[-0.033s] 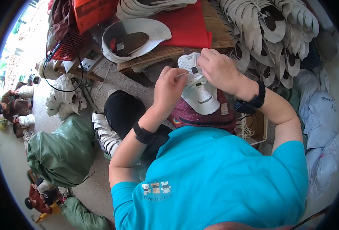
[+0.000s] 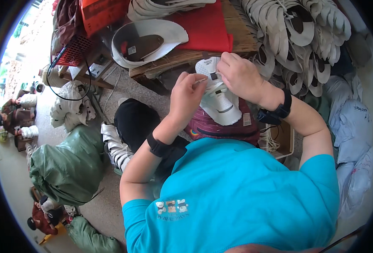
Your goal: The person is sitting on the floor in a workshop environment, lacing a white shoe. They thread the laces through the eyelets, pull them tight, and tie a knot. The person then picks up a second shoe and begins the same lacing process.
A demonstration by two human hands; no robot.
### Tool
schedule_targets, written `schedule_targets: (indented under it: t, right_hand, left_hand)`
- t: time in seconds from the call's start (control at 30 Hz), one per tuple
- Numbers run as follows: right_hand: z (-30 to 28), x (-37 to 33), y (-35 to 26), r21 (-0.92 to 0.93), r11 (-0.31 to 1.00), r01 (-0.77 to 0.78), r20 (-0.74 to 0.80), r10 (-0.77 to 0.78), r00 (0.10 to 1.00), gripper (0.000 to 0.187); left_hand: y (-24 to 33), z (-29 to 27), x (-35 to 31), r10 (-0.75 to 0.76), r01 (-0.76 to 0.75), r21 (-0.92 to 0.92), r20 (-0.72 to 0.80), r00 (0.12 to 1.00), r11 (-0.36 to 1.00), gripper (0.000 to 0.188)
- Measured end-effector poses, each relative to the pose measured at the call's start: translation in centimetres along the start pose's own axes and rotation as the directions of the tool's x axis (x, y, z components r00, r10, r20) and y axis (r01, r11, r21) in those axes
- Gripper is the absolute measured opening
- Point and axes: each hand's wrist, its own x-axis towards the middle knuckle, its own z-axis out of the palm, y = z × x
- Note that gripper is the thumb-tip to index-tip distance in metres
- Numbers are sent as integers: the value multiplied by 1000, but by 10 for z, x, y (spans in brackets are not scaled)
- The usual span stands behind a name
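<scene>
A white perforated shoe upper [image 2: 229,114] lies across a maroon cloth [image 2: 220,131] on my lap, its tongue [image 2: 206,66] pointing toward the wooden table. My left hand [image 2: 187,92] pinches a white shoelace [image 2: 200,80] between thumb and fingertips, at the left side of the upper. On the opposite side my right hand [image 2: 240,79] has its fingers closed by the tongue's edge, close to the lace holes. What those fingertips grip is mostly hidden behind the hand; it looks like the lace. Laces cross the opening between both hands.
Ahead stands a wooden table [image 2: 242,31] with a red cloth [image 2: 203,27] and several white shoe uppers [image 2: 176,33]. More uppers [image 2: 298,46] are piled at the right, above pale sacks [image 2: 355,126]. A box of laces [image 2: 284,141] sits near my right elbow. Green sacks [image 2: 68,164] and seated people [image 2: 47,219] are left.
</scene>
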Motion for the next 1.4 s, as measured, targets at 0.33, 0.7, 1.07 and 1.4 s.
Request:
schedule_targets:
  t: [0.33, 0.7, 1.07, 1.4]
  right_hand:
    - [6, -5, -15, -39, 997, -62, 75, 65, 995, 17]
    - [2, -7, -9, 116, 978, -175, 170, 154, 973, 12]
    - [22, -3, 0, 613, 684, -396, 200, 352, 915, 20]
    - [26, 25, 6, 361, 930, 75, 64, -105, 992, 14]
  left_hand:
    - [3, 7, 3, -34, 34, 19, -15, 999, 999, 18]
    - [-8, 16, 6, -29, 28, -10, -60, 998, 1000, 18]
    - [-8, 7, 11, 144, -135, 269, -16, 989, 954, 17]
    - [1, -27, -2, -185, 181, -415, 33, 982, 892, 12]
